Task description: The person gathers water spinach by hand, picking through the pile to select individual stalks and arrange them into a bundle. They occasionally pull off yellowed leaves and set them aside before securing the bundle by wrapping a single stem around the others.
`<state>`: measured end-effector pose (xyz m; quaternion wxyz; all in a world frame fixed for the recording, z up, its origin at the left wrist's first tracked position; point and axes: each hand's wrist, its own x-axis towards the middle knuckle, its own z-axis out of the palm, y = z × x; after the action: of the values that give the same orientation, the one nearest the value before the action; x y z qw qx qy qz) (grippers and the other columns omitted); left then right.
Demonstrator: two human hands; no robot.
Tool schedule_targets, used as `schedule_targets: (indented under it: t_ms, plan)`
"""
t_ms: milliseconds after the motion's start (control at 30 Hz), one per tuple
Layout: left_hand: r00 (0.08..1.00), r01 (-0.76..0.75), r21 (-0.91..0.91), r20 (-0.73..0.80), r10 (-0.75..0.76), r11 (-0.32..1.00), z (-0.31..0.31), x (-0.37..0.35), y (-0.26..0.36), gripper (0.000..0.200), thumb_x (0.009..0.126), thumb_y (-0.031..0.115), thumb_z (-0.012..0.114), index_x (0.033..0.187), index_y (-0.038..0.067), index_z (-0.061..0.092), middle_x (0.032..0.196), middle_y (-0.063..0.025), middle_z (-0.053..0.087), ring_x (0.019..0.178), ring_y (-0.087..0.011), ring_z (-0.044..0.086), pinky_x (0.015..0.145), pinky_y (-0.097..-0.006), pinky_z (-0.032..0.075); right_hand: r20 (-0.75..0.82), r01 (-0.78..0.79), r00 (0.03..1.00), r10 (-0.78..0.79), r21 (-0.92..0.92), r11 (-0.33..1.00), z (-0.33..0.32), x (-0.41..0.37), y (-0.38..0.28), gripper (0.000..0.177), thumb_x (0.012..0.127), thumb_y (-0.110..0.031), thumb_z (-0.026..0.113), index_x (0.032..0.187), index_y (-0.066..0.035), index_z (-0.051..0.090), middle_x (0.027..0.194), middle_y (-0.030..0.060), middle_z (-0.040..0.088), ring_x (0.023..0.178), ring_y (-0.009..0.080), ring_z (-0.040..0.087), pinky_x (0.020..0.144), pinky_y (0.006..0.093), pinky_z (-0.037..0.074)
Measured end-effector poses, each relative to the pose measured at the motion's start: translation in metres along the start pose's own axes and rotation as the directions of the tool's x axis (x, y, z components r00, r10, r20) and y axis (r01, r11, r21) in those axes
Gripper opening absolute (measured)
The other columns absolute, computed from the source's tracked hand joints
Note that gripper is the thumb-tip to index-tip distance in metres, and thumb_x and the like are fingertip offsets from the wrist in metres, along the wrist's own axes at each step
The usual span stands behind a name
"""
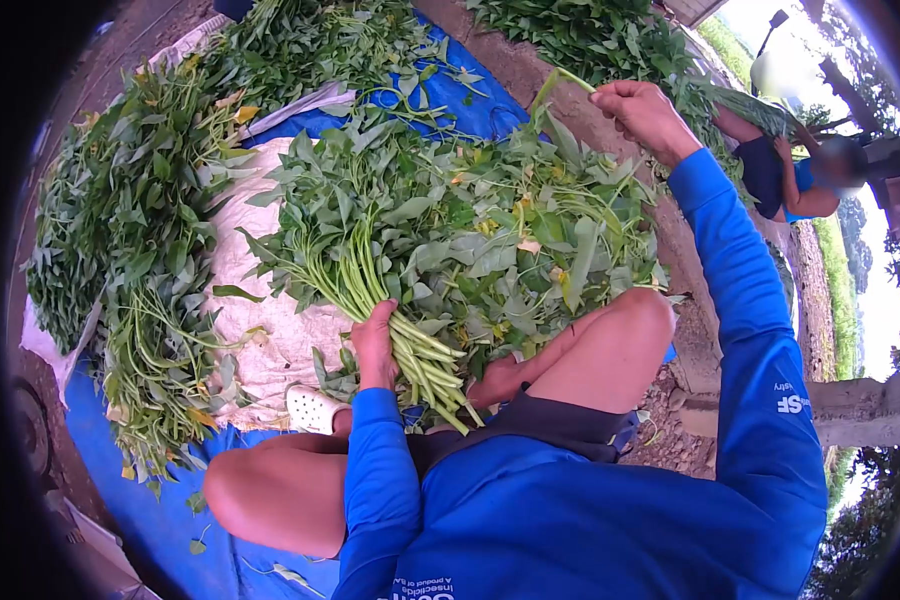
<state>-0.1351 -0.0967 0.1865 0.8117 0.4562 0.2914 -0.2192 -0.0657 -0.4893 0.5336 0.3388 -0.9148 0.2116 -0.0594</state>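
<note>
My left hand (375, 345) is closed around a thick bunch of water spinach (365, 275), its pale green stems pointing down toward my lap and its leaves spreading away from me. Out to the right and raised, my right hand (650, 115) pinches the end of a single green stalk (570, 80) between thumb and fingers. Below that stalk a loose heap of leafy greens (530, 230), with some yellowed leaves, lies in front of my crossed legs.
Stacked bundles of greens (130, 200) lie at the left, with more piles at the back. Under them are a blue tarp (170, 480) and a pale woven sack (280, 340). A white clog (310, 408) is on my foot. Another person (805, 175) sits at the far right.
</note>
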Motion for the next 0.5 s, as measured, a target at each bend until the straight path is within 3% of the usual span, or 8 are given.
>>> schedule_targets:
  t_ms: [100, 200, 233, 333, 400, 500]
  plan:
    - [0.996, -0.093, -0.05, 0.003, 0.094, 0.994, 0.007, -0.005, 0.001, 0.029, 0.086, 0.008, 0.08, 0.109, -0.006, 0.068, 0.09, -0.0109, 0.072, 0.071, -0.0221, 0.07, 0.064, -0.0367, 0.06, 0.006, 0.05, 0.999, -0.051, 0.096, 0.994, 0.024, 0.036, -0.037, 0.023, 0.101, -0.026, 0.074, 0.112, -0.006, 0.077, 0.085, -0.0048, 0.063, 0.065, 0.0066, 0.053, 0.058, 0.0256, 0.043]
    - [0.997, -0.069, -0.083, 0.016, 0.07, 0.994, 0.01, -0.008, 0.005, 0.03, 0.086, 0.009, 0.08, 0.11, -0.005, 0.069, 0.09, -0.0108, 0.073, 0.072, -0.0223, 0.071, 0.065, -0.0358, 0.06, 0.03, 0.061, 0.997, -0.066, 0.164, 0.985, 0.057, 0.063, -0.071, 0.023, 0.099, -0.024, 0.075, 0.112, -0.005, 0.077, 0.087, -0.0038, 0.064, 0.064, 0.0071, 0.052, 0.056, 0.0264, 0.043]
    - [0.997, -0.08, -0.093, 0.015, 0.082, 0.992, 0.009, -0.007, 0.004, 0.03, 0.086, 0.009, 0.08, 0.11, -0.005, 0.069, 0.09, -0.0106, 0.073, 0.072, -0.0222, 0.071, 0.065, -0.0358, 0.06, -0.022, 0.111, 0.994, -0.109, 0.181, 0.977, 0.073, 0.072, -0.079, 0.026, 0.096, -0.025, 0.078, 0.112, -0.005, 0.079, 0.074, -0.0036, 0.06, 0.056, 0.007, 0.046, 0.049, 0.0307, 0.039]
    - [0.995, -0.095, -0.113, 0.012, 0.097, 0.989, 0.008, -0.007, -0.001, 0.03, 0.086, 0.009, 0.08, 0.11, -0.005, 0.069, 0.091, -0.0101, 0.073, 0.072, -0.0219, 0.071, 0.065, -0.0357, 0.059, -0.025, 0.192, 0.981, -0.19, 0.121, 0.974, 0.114, 0.084, -0.093, 0.027, 0.094, -0.025, 0.08, 0.111, -0.004, 0.079, 0.075, -0.0028, 0.063, 0.057, 0.0077, 0.049, 0.05, 0.0314, 0.039]
    - [0.995, -0.099, -0.124, 0.012, 0.101, 0.987, 0.006, -0.005, -0.003, 0.029, 0.086, 0.008, 0.08, 0.109, -0.005, 0.07, 0.092, -0.0097, 0.074, 0.072, -0.0217, 0.071, 0.065, -0.0357, 0.059, 0.02, 0.113, 0.993, -0.118, 0.162, 0.98, 0.147, 0.072, -0.095, 0.027, 0.094, -0.025, 0.079, 0.11, -0.003, 0.08, 0.077, -0.0002, 0.067, 0.061, 0.0117, 0.057, 0.054, 0.0336, 0.049]
    - [0.998, -0.047, -0.152, 0.024, 0.051, 0.987, 0.003, -0.003, -0.005, 0.028, 0.084, 0.007, 0.081, 0.106, -0.006, 0.07, 0.089, -0.0116, 0.073, 0.07, -0.0215, 0.07, 0.064, -0.0369, 0.059, 0.103, -0.061, 0.994, 0.043, 0.181, 0.982, 0.214, -0.009, -0.079, 0.026, 0.094, -0.024, 0.078, 0.109, -0.003, 0.08, 0.078, 0.0021, 0.07, 0.071, 0.0153, 0.065, 0.06, 0.0347, 0.056]
